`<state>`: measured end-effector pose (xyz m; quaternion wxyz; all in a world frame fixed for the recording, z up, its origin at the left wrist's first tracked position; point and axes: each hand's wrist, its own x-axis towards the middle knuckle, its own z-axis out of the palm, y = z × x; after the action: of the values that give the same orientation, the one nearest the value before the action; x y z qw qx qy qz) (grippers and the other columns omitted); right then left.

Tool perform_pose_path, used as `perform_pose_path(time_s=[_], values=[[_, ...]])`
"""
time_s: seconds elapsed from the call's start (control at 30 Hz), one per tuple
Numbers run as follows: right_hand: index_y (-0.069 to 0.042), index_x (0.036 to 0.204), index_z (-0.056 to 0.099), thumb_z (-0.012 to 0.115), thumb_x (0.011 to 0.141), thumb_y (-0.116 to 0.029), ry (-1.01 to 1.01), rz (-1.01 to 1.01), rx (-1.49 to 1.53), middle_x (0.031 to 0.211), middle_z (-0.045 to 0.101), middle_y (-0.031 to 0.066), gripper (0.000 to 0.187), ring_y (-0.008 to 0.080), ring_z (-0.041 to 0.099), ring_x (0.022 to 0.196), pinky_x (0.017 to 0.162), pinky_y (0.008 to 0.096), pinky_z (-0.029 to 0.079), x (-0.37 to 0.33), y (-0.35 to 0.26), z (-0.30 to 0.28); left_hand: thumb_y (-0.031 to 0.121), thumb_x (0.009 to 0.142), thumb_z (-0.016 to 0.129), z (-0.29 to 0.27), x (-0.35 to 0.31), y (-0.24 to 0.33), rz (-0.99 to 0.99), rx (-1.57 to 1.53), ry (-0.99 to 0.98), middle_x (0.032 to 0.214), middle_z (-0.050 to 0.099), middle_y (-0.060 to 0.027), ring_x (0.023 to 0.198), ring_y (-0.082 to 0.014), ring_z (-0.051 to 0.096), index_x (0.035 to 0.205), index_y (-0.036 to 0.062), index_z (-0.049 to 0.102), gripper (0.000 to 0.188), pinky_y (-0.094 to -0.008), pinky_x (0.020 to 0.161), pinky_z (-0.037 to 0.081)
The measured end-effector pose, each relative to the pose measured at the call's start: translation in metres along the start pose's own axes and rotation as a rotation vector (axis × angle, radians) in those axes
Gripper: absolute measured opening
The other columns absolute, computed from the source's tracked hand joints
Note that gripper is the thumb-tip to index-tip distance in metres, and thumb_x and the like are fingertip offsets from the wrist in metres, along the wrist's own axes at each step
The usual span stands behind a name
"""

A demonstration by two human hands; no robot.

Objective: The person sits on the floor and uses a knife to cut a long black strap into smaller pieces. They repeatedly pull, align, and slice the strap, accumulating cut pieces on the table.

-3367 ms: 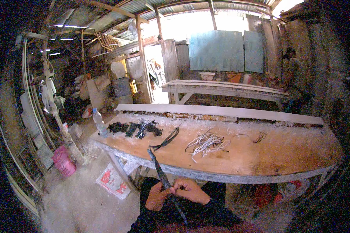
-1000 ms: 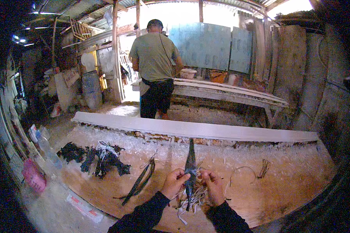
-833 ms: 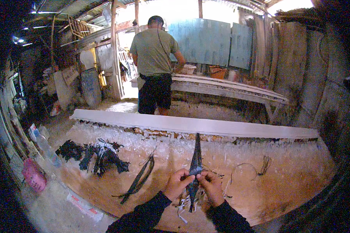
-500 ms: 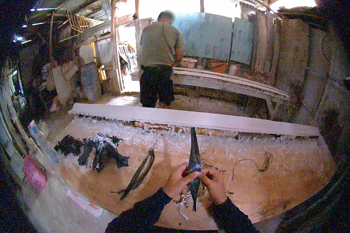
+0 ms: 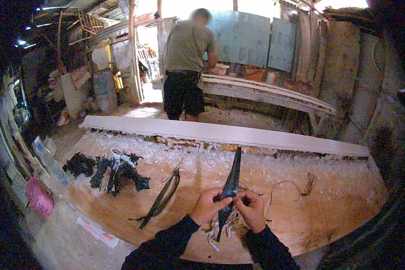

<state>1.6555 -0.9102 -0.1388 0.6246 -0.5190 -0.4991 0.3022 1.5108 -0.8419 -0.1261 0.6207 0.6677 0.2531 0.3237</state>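
Observation:
A long black strip (image 5: 232, 175), broad in the middle and tapering to a point at both ends, stands tilted above the wooden board. My left hand (image 5: 208, 206) is closed around its middle, thumb laid across the front. At its right edge, my right hand (image 5: 252, 209) pinches with thumb and fingertips; whether it grips the strip itself or a thin tie is too small to tell. White and black strips (image 5: 229, 225) lie on the board below my hands, partly hidden by them. To the left rests a looped dark strip (image 5: 162, 198).
The wooden board (image 5: 301, 220) has a long white moulding (image 5: 220, 133) along its far edge. Black and white scraps (image 5: 121, 173) are heaped at left, thin dark cord (image 5: 308, 185) at right. A pink basket (image 5: 39, 196) sits lower left. A person (image 5: 189, 58) stands at the far bench (image 5: 265, 95).
The black strip's upper end has swung to the right and its lower end slightly left. My right hand has turned a little. The other person has leaned to the right.

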Motion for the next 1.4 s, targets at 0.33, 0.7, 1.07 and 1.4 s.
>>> perform_pose_path(time_s=[0.33,0.7,1.07,1.4], values=[[-0.004,0.081,0.056,0.061,0.072,0.000,-0.061,-0.014,0.011,0.077,0.056,0.0010,0.010,0.0086,0.052,0.070,0.062,0.0222,0.043,0.000,0.010,-0.004,0.009,0.081,0.060,0.001,0.002,-0.013,0.079,-0.001,-0.016,0.089,0.062,-0.0014,0.080,-0.0082,0.055,0.100,0.0000,0.059,0.021,-0.0230,0.074,0.045],[-0.004,0.076,0.054,0.059,0.071,0.001,-0.006,-0.034,-0.044,0.074,0.054,0.0010,0.009,0.0091,0.051,0.068,0.062,0.0223,0.043,0.002,0.018,-0.001,0.012,0.083,0.058,0.002,0.000,-0.010,0.049,-0.041,-0.061,0.091,0.059,-0.0005,0.082,-0.0081,0.053,0.098,0.0004,0.060,0.019,-0.0229,0.076,0.043],[-0.005,0.070,0.054,0.060,0.074,-0.003,-0.032,-0.106,-0.082,0.071,0.054,-0.0029,0.007,0.0055,0.048,0.062,0.056,0.0202,0.040,0.006,0.015,-0.002,0.012,0.084,0.056,-0.014,0.004,-0.022,-0.067,-0.392,-0.173,0.097,0.060,-0.0042,0.089,-0.0118,0.055,0.102,-0.0011,0.058,0.022,-0.0257,0.080,0.044],[-0.004,0.071,0.057,0.060,0.071,-0.009,-0.114,0.064,-0.310,0.067,0.059,0.0052,0.006,0.0137,0.055,0.063,0.060,0.0277,0.044,0.005,0.019,-0.011,0.021,0.089,0.046,-0.095,0.000,-0.012,0.437,-1.135,0.059,0.123,0.048,-0.0111,0.098,-0.0271,0.055,0.112,0.0008,0.049,0.031,-0.0411,0.084,0.045]])
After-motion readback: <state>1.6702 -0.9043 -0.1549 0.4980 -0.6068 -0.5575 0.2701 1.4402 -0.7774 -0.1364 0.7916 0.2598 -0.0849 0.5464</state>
